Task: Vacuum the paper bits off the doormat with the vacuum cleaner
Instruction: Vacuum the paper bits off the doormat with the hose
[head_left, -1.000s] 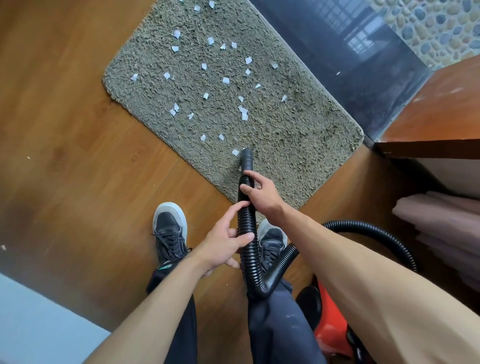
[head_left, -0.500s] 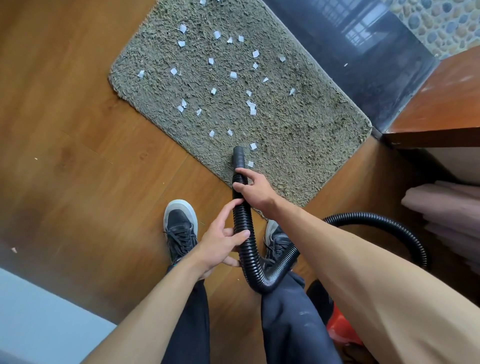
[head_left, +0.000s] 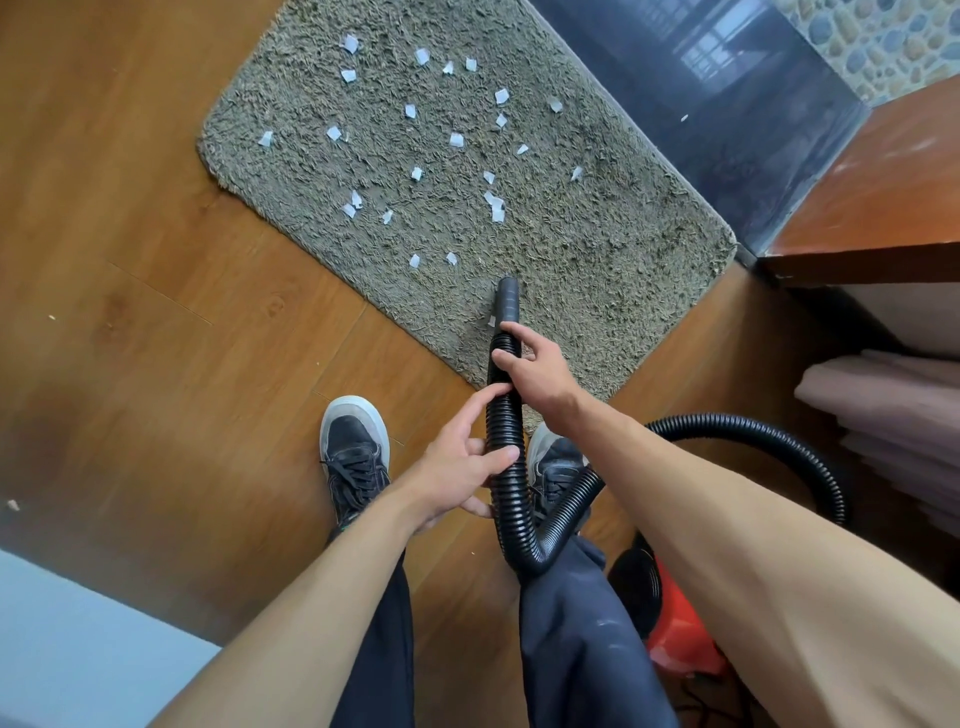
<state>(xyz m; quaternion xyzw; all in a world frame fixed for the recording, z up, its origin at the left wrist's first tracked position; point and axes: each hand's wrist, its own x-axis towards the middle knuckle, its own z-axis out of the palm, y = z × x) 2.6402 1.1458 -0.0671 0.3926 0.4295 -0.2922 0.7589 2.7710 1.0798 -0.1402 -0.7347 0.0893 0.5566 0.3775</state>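
A shaggy grey-green doormat (head_left: 597, 249) lies on the wooden floor, strewn with several small white paper bits (head_left: 456, 139). The black ribbed vacuum hose (head_left: 511, 499) ends in a smooth nozzle (head_left: 508, 301) resting on the mat's near part, with one paper bit (head_left: 491, 320) just left of it. My right hand (head_left: 535, 374) grips the hose just behind the nozzle. My left hand (head_left: 457, 467) holds the hose lower down, thumb across it. The hose loops back to the red vacuum cleaner body (head_left: 670, 618) at my right leg.
My two dark sneakers (head_left: 356, 457) stand on the wooden floor (head_left: 156, 312) at the mat's near edge. A dark glossy threshold (head_left: 727, 114) borders the mat's far side. A brown wooden cabinet (head_left: 872, 208) and folded pink fabric (head_left: 883, 415) are at right.
The nozzle has moved slightly forward and right over the mat, and the paper bit that lay right of its tip is gone. Both hands keep their hold on the hose.
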